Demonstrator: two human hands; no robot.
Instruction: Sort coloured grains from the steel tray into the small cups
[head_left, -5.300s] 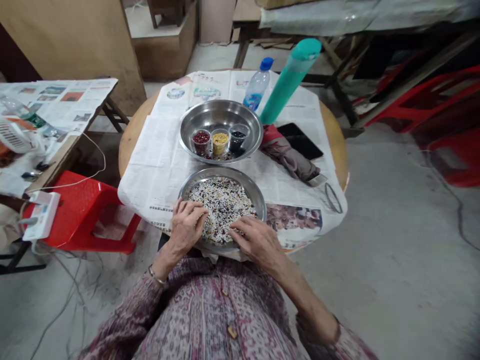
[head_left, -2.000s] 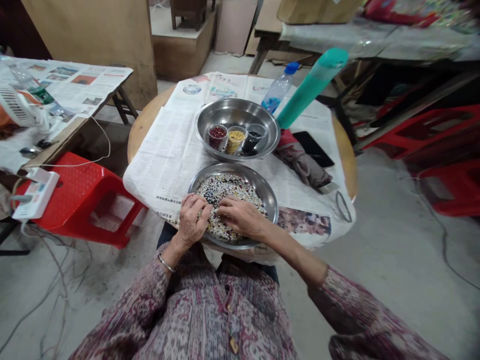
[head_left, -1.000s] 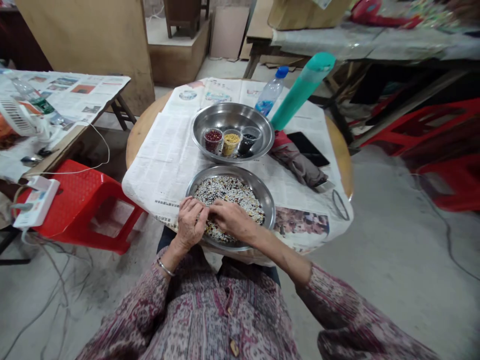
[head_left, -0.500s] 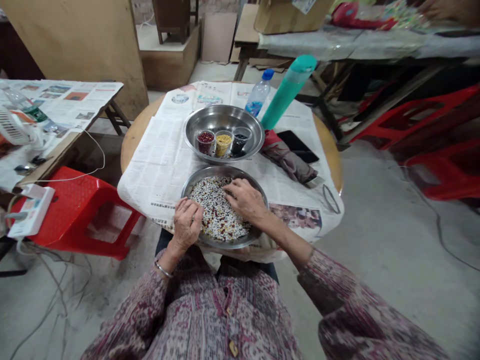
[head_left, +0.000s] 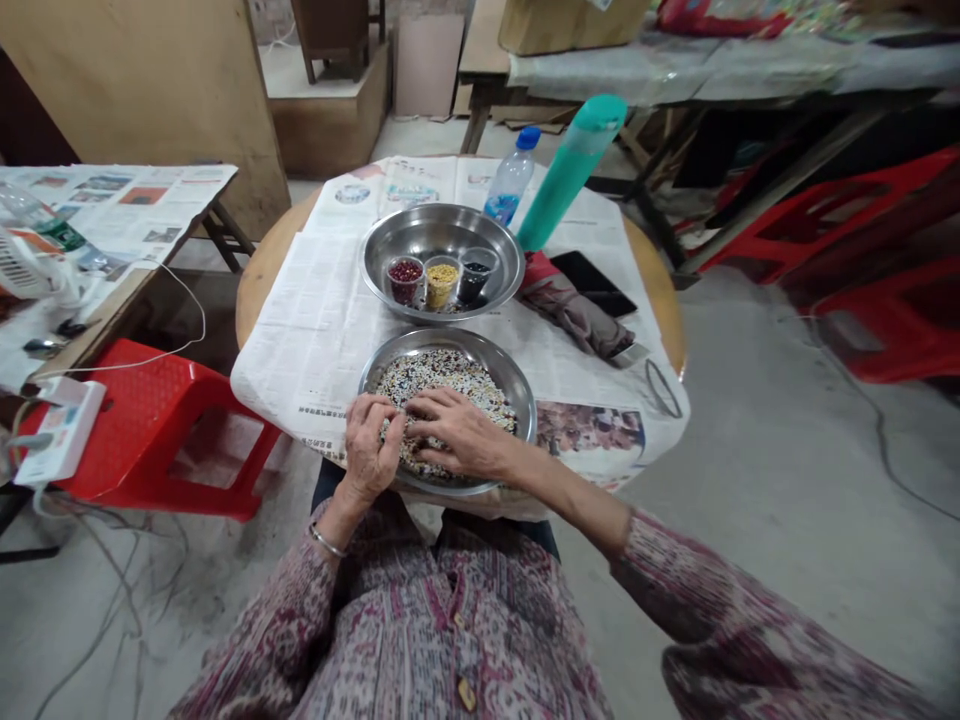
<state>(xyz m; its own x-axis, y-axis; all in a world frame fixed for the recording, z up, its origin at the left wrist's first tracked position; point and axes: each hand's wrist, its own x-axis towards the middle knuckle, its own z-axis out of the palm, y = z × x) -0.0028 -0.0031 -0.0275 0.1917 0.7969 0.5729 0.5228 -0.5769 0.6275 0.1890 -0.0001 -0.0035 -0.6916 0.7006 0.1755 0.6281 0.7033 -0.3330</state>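
A steel plate (head_left: 523,395) heaped with mixed white, dark and red beans (head_left: 442,372) sits at the near edge of the round table. My left hand (head_left: 370,447) is curled at the plate's near-left rim, its fingers closed over beans. My right hand (head_left: 463,440) lies palm down on the beans, and its fingertips meet my left hand. Whether those fingertips pinch anything is hidden. Behind this plate, a second steel plate (head_left: 375,250) holds three small cups: red beans (head_left: 405,279), yellow grains (head_left: 440,283) and black beans (head_left: 474,278).
Newspaper (head_left: 322,320) covers the table. A teal bottle (head_left: 568,175), a water bottle (head_left: 510,185), a phone (head_left: 594,282), a folded cloth (head_left: 577,315) and a hair band (head_left: 664,387) lie to the right. A red stool (head_left: 150,420) and another papered table (head_left: 112,200) stand on the left.
My right hand pulled back from the far side of the bean plate to the near side, beside my left hand. My left hand stayed at the rim.
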